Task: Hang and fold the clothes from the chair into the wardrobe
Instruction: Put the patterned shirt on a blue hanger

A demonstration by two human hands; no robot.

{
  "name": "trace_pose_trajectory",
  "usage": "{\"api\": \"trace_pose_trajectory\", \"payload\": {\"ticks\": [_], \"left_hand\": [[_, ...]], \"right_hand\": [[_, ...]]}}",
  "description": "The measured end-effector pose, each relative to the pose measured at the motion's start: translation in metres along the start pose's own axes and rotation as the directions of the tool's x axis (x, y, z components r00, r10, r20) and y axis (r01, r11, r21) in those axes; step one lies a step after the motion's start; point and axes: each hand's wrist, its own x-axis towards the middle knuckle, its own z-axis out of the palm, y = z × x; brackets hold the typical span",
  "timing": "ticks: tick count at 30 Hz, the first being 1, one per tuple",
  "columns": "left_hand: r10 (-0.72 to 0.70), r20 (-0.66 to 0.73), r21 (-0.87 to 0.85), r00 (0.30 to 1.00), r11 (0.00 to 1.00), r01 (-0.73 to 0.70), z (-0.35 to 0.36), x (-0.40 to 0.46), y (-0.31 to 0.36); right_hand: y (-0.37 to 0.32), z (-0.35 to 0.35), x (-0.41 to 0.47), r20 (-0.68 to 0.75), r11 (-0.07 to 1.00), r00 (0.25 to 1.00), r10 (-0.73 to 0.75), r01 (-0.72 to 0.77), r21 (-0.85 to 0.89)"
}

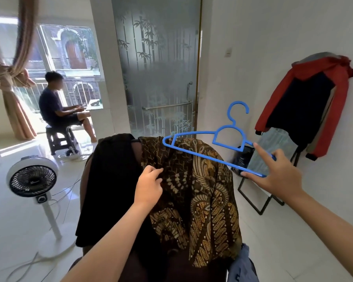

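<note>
Head view, looking down over a chair back. A brown-and-gold batik-patterned shirt [202, 192] lies draped over the dark brown upholstered chair [183, 267], its cloth falling down the near side; a plain black garment [110, 186] hangs over the same chair back just to its left, the two touching along their inner edges. A fold of blue-grey fabric [243, 265] shows at the chair's lower right corner.

The left hand [149, 188] rests on the upper left part of the batik shirt, fingers curled and pinching the cloth near its edge beside the black garment.

The right hand [277, 176] holds a bright blue plastic clothes hanger [194, 153] in the air above the shirt's right shoulder area. The thumb lies under the hanger's lower bar at its near end, the index finger is extended along the upper arm, and the remaining fingers curl round the end. The hook points upward; the far end of the hanger hovers over the top of the shirt, whether touching it cannot be told.

Background: a white pedestal fan [33, 180] at left, a frosted glass door with bamboo pattern [159, 68], a red-and-navy jacket [306, 102] hung on the right wall, and a seated person [57, 106] by the window.
</note>
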Motion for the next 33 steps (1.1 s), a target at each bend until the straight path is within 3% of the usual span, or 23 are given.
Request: {"api": "trace_pose_trajectory", "payload": {"ticks": [11,19,21,24,27,30,33], "left_hand": [[-0.065,0.155,0.076,0.986,0.996,0.053,-0.011,-0.055,-0.028],[-0.105,0.36,0.204,0.927,0.978,0.031,-0.017,-0.076,-0.042],[-0.079,0.317,0.182,0.945,0.983,0.021,-0.02,-0.069,-0.031],[-0.014,0.097,0.096,0.995,0.995,0.005,-0.023,-0.046,-0.005],[-0.047,-0.092,0.029,0.995,0.998,0.05,-0.02,-0.014,0.023],[-0.2,-0.103,-0.031,0.974,0.98,0.197,-0.012,0.015,0.045],[-0.265,-0.078,-0.042,0.961,0.964,0.262,0.0,0.03,0.053]], "right_hand": [[-0.004,0.009,-0.007,0.03,0.999,0.999,-0.022,0.021,0.03],[-0.007,0.005,-0.015,0.052,0.999,0.998,-0.035,0.033,0.042],[-0.008,0.004,-0.016,0.047,0.999,0.998,-0.036,0.034,0.041],[-0.009,0.002,-0.015,0.028,0.999,0.999,-0.03,0.029,0.04],[-0.007,-0.001,-0.015,0.013,0.999,1.0,-0.015,0.014,0.047],[-0.006,-0.005,-0.015,-0.008,0.997,1.0,0.013,-0.012,0.074],[-0.003,-0.007,-0.016,-0.011,0.996,1.0,0.029,-0.028,0.084]]}}
